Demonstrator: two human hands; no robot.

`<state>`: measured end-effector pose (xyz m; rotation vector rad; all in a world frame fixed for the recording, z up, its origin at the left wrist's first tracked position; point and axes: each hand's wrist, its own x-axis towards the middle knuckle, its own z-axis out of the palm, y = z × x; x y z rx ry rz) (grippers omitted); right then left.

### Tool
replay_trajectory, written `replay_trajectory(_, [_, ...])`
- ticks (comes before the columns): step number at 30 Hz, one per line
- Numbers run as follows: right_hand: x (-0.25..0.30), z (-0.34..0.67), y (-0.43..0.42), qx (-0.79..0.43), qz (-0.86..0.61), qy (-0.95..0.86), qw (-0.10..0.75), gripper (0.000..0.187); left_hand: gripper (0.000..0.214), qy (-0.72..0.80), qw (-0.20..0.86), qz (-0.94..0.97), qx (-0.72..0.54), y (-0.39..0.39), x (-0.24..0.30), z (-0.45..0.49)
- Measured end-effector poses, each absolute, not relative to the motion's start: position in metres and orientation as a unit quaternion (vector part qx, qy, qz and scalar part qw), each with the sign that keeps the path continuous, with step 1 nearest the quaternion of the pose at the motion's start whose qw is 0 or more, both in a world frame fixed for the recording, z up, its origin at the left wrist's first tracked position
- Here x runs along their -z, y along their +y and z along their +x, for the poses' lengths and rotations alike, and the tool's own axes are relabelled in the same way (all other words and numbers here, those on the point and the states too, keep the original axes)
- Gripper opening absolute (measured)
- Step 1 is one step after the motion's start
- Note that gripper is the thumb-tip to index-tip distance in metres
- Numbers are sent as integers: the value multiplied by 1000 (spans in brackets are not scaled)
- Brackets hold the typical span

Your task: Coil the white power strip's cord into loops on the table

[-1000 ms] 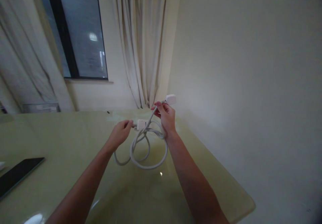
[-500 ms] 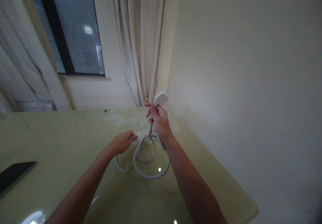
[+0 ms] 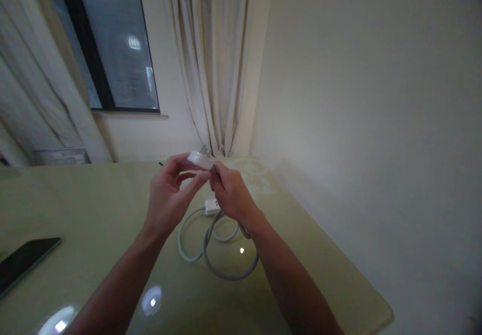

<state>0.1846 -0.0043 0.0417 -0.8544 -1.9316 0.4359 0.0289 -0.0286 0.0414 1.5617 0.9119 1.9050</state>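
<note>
A white power plug (image 3: 201,160) is held up above the table between both hands, its metal prongs pointing up and away. My left hand (image 3: 171,189) has its fingers against the plug's left end and its thumb under it. My right hand (image 3: 231,189) is closed round the grey cable right behind the plug. Below hang and lie loops of the cable (image 3: 206,247) on the tabletop. The white socket block of a power strip (image 3: 212,206) rests on the table, partly hidden behind my right hand.
The glossy greenish table (image 3: 94,209) meets a bare wall (image 3: 357,124) along its right side. A dark flat tablet-like object (image 3: 28,259) lies at the left. Curtains (image 3: 214,64) and a window (image 3: 113,38) stand beyond the far edge. Lamp reflections show on the tabletop.
My left hand has let go of the socket block and come up to the plug. My right hand has lowered the plug slightly to the left and tilted it, so its prongs now show.
</note>
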Motion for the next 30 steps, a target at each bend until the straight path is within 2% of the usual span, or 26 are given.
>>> replay_trajectory(2, [-43, 184, -7, -151, -354, -804, 453, 21, 40, 339, 263, 550, -717, -29, -40, 30])
replay_trajectory(6, [-44, 184, -9, -143, -356, -812, 441, 20, 37, 328, 304, 523, -726, -21, -33, 27])
replay_trajectory(10, [-45, 186, -10, -167, -335, -812, 447, 30, 25, 312, 324, 518, -727, -18, -32, 25])
replay_trajectory(15, [-45, 188, -8, -175, -336, -795, 474, 35, 38, 329, 290, 543, -716, -21, -35, 24])
replay_trajectory(18, [-46, 188, -8, -185, -326, -798, 471, 32, 37, 340, 290, 535, -717, -21, -34, 21])
replay_trajectory(23, [-46, 187, -9, -179, -331, -791, 482, 29, 39, 313, 350, 535, -702, -20, -35, 13])
replay_trajectory(30, [-47, 184, -13, -173, -306, -810, 469, 26, 23, 264, 456, 485, -698, -18, -40, 12])
